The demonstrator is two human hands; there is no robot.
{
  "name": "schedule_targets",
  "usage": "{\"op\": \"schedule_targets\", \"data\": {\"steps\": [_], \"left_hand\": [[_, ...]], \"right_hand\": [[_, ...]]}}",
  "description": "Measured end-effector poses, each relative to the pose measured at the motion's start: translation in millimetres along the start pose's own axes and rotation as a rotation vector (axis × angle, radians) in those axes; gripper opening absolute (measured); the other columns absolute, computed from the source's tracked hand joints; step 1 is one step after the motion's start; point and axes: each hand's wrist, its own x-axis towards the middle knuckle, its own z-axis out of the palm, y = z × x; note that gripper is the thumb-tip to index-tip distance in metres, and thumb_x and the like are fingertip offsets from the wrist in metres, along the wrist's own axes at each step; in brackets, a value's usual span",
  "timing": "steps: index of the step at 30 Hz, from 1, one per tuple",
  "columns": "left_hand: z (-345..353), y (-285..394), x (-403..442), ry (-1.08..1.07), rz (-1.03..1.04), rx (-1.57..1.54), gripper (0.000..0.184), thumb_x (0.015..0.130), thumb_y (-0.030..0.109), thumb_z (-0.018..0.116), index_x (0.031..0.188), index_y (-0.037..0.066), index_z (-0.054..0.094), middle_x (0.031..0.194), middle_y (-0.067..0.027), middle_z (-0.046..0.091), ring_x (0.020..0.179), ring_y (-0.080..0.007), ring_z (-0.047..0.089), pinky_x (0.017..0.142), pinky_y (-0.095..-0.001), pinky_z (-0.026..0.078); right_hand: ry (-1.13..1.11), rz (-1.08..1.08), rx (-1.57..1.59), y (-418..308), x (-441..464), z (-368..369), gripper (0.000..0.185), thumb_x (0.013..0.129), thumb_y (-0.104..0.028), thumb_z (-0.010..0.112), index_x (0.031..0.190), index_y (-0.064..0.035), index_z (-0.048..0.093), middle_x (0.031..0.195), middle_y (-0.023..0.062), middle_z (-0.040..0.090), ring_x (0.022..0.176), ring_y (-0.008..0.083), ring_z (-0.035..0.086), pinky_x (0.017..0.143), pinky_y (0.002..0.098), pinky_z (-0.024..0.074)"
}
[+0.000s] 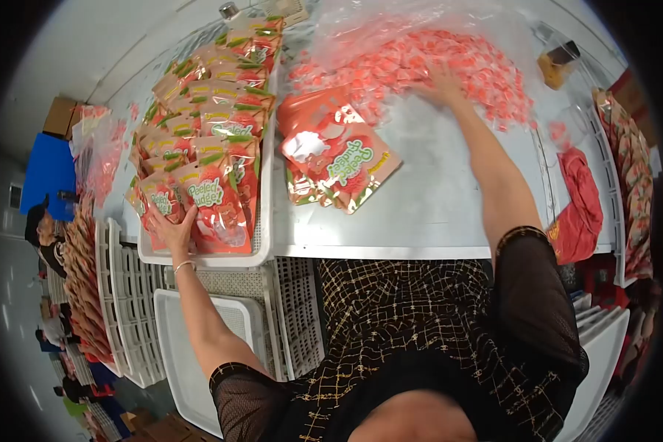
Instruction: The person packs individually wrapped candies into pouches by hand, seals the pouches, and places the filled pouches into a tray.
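A white tray (266, 221) on the left of the table holds rows of printed candy pouches (215, 193). At its front, my left hand (173, 227) has its fingers spread against a pouch. Wrapped pink candies (398, 62) lie in a wide heap at the back, partly under clear plastic. My right hand (443, 85) reaches to the heap's near edge, its fingers blurred and its hold unclear. Between tray and heap, a few more pouches (342, 158) lie flat in a loose stack.
A red cloth or bag (578, 202) lies at the right, near a small container (558, 65). Another tray of pouches (626, 184) stands at the far right. Stacked crates (132, 302) stand lower left. A person in a dark cap (44, 228) is at far left.
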Motion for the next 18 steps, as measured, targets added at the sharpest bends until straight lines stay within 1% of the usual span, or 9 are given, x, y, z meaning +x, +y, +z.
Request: {"op": "schedule_targets", "data": {"steps": [1,4,6,9,10,13,16,17,18], "left_hand": [[-5.6,0.0,1.3,-0.003,-0.031,0.095,0.115,0.059,0.049,0.079,0.143,0.004,0.015,0.142,-0.0251,0.025,0.133,-0.0392,0.021,0.108,-0.0464,0.021],[-24.8,21.0,-5.0,0.018,-0.079,0.234,0.101,0.066,0.040,0.078,0.140,-0.001,0.023,0.136,-0.0242,0.034,0.127,-0.0358,0.031,0.105,-0.0438,0.026],[-36.4,96.9,-16.1,0.297,0.203,-0.180,0.083,0.065,0.033,0.079,0.130,-0.002,0.041,0.120,-0.0198,0.050,0.112,-0.0357,0.044,0.096,-0.0448,0.034],[-5.9,203.7,-60.3,0.060,0.341,-0.441,0.040,0.066,0.021,0.076,0.097,0.002,0.058,0.099,-0.0133,0.056,0.095,-0.0307,0.052,0.085,-0.0394,0.039],[11.0,229.0,-75.3,0.000,0.633,-0.374,0.044,0.063,0.018,0.076,0.100,0.004,0.058,0.101,-0.0141,0.055,0.094,-0.0300,0.052,0.085,-0.0370,0.040],[53.3,295.8,-130.1,-0.212,0.824,-0.355,0.042,0.063,0.016,0.074,0.101,0.005,0.060,0.101,-0.0156,0.056,0.097,-0.0330,0.052,0.084,-0.0418,0.043],[92.6,295.2,-134.2,-0.291,0.868,-0.346,0.032,0.070,0.012,0.068,0.100,0.003,0.060,0.098,-0.0181,0.057,0.095,-0.0349,0.055,0.079,-0.0435,0.047],[96.1,297.6,-133.2,-0.263,0.845,-0.425,0.018,0.075,0.008,0.062,0.090,0.000,0.059,0.088,-0.0183,0.060,0.085,-0.0352,0.059,0.074,-0.0431,0.049],[97.3,296.0,-132.2,-0.266,0.855,-0.431,0.018,0.075,0.008,0.062,0.090,0.000,0.059,0.088,-0.0183,0.060,0.085,-0.0352,0.059,0.074,-0.0431,0.049]], "right_hand": [[0.002,0.055,-0.217,-9.6,-12.0,-4.8,0.074,0.077,-0.056,0.058,0.139,-0.0228,0.035,0.141,0.0102,0.035,0.131,0.0324,0.028,0.098,0.0596,0.0289],[-0.083,-0.047,-0.259,9.6,-20.1,9.5,0.069,0.079,-0.059,0.052,0.140,-0.0326,0.030,0.145,0.0066,0.029,0.135,0.0310,0.021,0.095,0.0651,0.0260],[-0.143,-0.073,-0.310,16.0,-40.9,10.7,0.068,0.080,-0.060,0.050,0.140,-0.0337,0.029,0.147,0.0057,0.027,0.136,0.0307,0.019,0.096,0.0641,0.0248],[-0.158,-0.154,-0.404,16.5,-83.6,0.1,0.067,0.082,-0.061,0.048,0.140,-0.0348,0.028,0.148,0.0051,0.024,0.137,0.0301,0.018,0.097,0.0629,0.0227],[-0.124,-0.195,-0.436,17.0,-99.5,-5.0,0.066,0.082,-0.061,0.047,0.140,-0.0349,0.028,0.149,0.0055,0.022,0.137,0.0298,0.019,0.098,0.0626,0.0220],[-0.156,-0.225,-0.352,22.1,-127.3,-22.1,0.067,0.082,-0.061,0.047,0.140,-0.0327,0.029,0.149,0.0056,0.021,0.136,0.0296,0.020,0.099,0.0623,0.0201],[0.026,-0.164,-0.135,38.4,-146.4,-35.1,0.062,0.083,-0.052,0.052,0.137,-0.0254,0.038,0.146,0.0088,0.029,0.133,0.0320,0.027,0.103,0.0553,0.0237],[0.031,-0.153,-0.140,42.7,-150.7,-42.4,0.062,0.083,-0.052,0.052,0.137,-0.0254,0.038,0.146,0.0088,0.029,0.133,0.0320,0.027,0.103,0.0553,0.0237],[0.129,-0.175,0.109,47.4,-156.2,-49.7,0.058,0.083,-0.045,0.057,0.134,-0.0211,0.042,0.142,0.0104,0.034,0.130,0.0323,0.032,0.103,0.0506,0.0262]]}}
